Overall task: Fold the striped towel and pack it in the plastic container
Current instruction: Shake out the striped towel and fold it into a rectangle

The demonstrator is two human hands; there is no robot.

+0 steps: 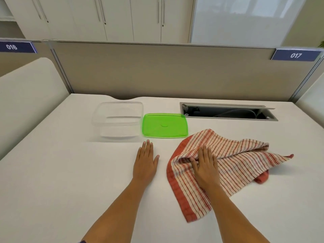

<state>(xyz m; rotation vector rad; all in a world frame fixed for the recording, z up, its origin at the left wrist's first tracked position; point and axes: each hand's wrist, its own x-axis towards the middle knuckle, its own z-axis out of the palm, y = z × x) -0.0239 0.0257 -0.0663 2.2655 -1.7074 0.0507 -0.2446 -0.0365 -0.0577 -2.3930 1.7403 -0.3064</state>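
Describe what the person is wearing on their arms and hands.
Both forearms are bare up to the frame edge; no sleeves show. The left hand and right hand wear no gloves, rings, watch or bracelets. A small purple scrap, perhaps clothing, shows at the bottom edge.

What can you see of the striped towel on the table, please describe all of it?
The striped towel is woven cloth, cream with thin red stripes and a wide red border along its left edge. It lies unfolded and rumpled on the white table, right of centre, with a raised fold across its middle. The right hand rests flat on it. One corner nearly reaches the green lid.
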